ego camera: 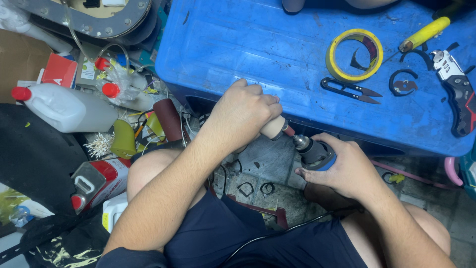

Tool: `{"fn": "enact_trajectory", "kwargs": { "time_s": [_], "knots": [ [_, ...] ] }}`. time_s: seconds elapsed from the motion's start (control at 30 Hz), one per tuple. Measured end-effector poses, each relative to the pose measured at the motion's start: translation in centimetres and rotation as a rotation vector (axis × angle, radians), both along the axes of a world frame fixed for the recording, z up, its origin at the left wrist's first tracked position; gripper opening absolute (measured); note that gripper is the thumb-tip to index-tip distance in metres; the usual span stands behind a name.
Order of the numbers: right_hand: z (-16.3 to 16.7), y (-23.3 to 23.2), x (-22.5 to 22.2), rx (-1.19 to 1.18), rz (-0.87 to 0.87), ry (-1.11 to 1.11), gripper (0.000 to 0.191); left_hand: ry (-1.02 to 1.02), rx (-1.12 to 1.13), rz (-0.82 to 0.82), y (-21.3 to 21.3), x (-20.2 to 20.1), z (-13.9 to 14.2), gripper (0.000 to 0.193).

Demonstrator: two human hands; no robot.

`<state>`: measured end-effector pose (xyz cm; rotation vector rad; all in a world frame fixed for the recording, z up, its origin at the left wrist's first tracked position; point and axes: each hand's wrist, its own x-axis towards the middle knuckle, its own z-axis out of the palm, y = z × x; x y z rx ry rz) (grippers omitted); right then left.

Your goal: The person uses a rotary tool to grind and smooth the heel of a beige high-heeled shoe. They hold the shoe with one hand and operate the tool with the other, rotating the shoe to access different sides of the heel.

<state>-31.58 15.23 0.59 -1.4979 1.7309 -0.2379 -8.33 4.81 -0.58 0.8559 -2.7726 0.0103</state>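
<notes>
Rotary tool [313, 153], dark with a blue body, sits in the right hand [347, 171], whose grip is wrapped tight around it just below the blue counter [248, 44] edge. Its tip meets a small pale wooden piece [273, 128] that the left hand [245, 114] clenches in a fist. Dark curled offcuts lie on the floor between the knees, so some cutting looks done; how much remains I cannot tell. Yellow tape [354, 54], snips [351, 90] and a folding knife [458, 94] rest on the counter.
</notes>
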Motion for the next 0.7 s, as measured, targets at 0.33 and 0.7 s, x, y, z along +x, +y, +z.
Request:
{"fn": "enact_trajectory", "kwargs": {
  "time_s": [0.33, 0.7],
  "knots": [
    [-0.36, -0.08, -0.1, -0.025, -0.021, 0.049, 0.07, 0.005, 0.0, -0.001, 0.11, 0.18, 0.14, 0.015],
    [-0.09, 0.14, 0.01, -0.021, 0.031, -0.009, 0.069, 0.021, 0.009, 0.005, 0.02, 0.16, 0.26, 0.017]
  ]
}}
